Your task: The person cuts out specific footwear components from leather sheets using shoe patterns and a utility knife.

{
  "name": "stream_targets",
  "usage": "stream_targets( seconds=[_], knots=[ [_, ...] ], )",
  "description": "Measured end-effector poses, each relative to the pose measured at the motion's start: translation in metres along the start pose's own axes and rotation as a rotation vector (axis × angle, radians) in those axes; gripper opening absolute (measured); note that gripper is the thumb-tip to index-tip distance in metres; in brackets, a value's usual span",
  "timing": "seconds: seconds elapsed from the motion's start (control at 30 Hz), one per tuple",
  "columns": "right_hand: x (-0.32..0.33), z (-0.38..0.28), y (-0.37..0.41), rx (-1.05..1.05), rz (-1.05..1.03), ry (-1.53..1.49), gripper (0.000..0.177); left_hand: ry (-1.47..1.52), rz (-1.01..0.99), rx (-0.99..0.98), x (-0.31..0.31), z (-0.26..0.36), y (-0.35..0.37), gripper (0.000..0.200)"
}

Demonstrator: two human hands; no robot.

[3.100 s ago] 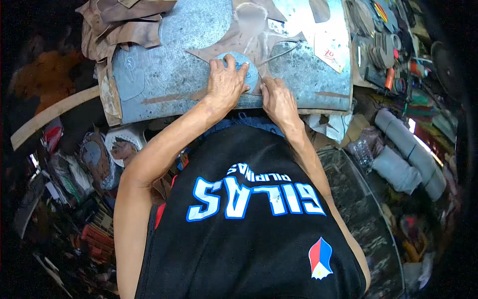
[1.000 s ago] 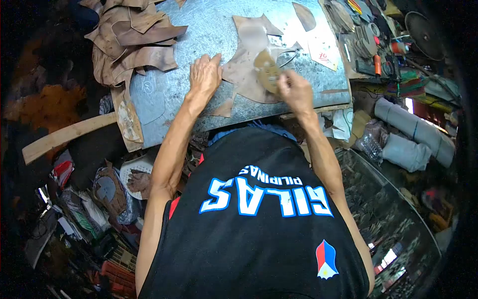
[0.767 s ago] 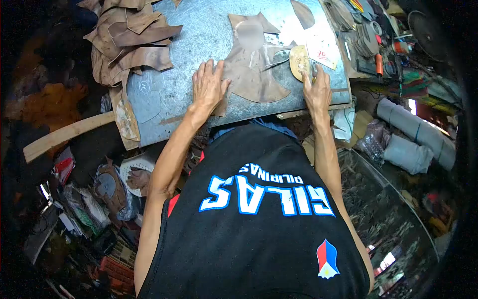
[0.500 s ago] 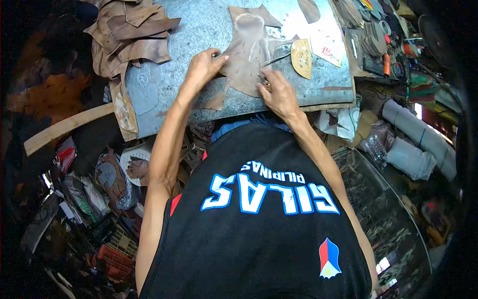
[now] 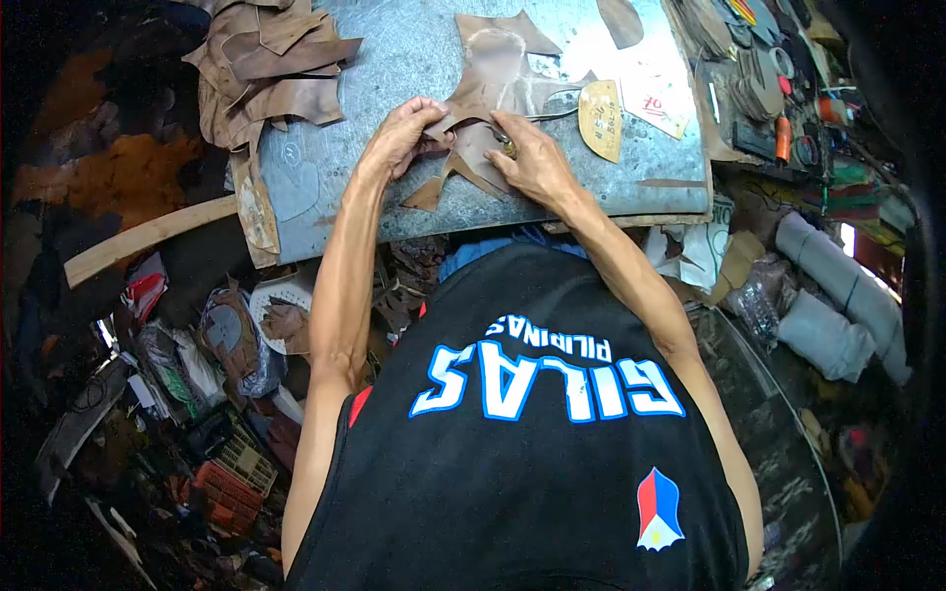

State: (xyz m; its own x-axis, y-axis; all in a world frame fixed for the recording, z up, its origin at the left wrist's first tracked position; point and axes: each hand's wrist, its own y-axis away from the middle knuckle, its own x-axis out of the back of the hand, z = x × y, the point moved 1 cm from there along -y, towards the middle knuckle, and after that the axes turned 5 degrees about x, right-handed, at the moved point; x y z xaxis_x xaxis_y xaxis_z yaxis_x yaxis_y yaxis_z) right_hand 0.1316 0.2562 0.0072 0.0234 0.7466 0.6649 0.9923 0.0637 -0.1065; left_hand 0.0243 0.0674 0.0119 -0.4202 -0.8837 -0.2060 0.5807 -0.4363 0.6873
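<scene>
A brown leather piece [image 5: 493,64] with pale marks lies on the metal-topped table [image 5: 384,59]. My left hand [image 5: 404,138] pinches its near left edge and lifts it slightly. At the right of that edge, my right hand [image 5: 535,161] is closed round a small tool [image 5: 506,146] with a brassy part, mostly hidden by the fingers. A narrow curved gap shows between the leather and a near piece [image 5: 478,158] under my hands. A metal tool [image 5: 560,102] and a yellow half-round template [image 5: 599,120] with writing lie just right of the leather.
Leather scraps [image 5: 286,69] are heaped at the table's left. A white template [image 5: 655,101] with red writing lies on the right. Beyond the right edge are an orange-handled item [image 5: 782,140], a tape roll [image 5: 781,63] and stacked pieces. A wooden strip [image 5: 148,236] juts out left.
My left hand has moved down slightly and now lifts the leather's edge. My right hand has moved up and left. A curved gap has opened in the leather's near part. The view has shifted a little.
</scene>
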Motion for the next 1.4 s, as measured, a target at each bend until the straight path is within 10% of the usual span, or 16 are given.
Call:
stream_targets(
  seconds=[0.53, 0.87, 1.13, 1.23, 1.3, 1.4],
  knots=[
    [0.029, 0.020, -0.012, -0.089, -0.248, -0.377, 0.027, -0.029, 0.151, 0.076, -0.012, -0.006, 0.010, 0.043],
    [0.193, 0.146, -0.109, -0.531, 0.269, -0.412, 0.016, -0.231, 0.223, -0.006, 0.002, -0.034, -0.001, 0.020],
    [0.216, 0.229, -0.177, -0.460, -0.305, -0.011, 0.023, -0.514, 0.389, 0.151, -0.002, -0.005, 0.018, 0.029],
    [0.207, 0.228, -0.177, -0.418, -0.344, 0.096, 0.023, -1.035, 0.679, 0.065, -0.015, 0.017, 0.029, 0.041],
    [0.207, 0.226, -0.164, -0.247, 0.024, 0.199, 0.043, -1.287, 0.930, -0.161, -0.030, 0.033, 0.036, 0.049],
    [0.216, 0.219, -0.135, -0.317, 0.141, 0.221, 0.050, -1.358, 0.912, -0.458, -0.047, 0.053, 0.026, 0.044]
  ],
)
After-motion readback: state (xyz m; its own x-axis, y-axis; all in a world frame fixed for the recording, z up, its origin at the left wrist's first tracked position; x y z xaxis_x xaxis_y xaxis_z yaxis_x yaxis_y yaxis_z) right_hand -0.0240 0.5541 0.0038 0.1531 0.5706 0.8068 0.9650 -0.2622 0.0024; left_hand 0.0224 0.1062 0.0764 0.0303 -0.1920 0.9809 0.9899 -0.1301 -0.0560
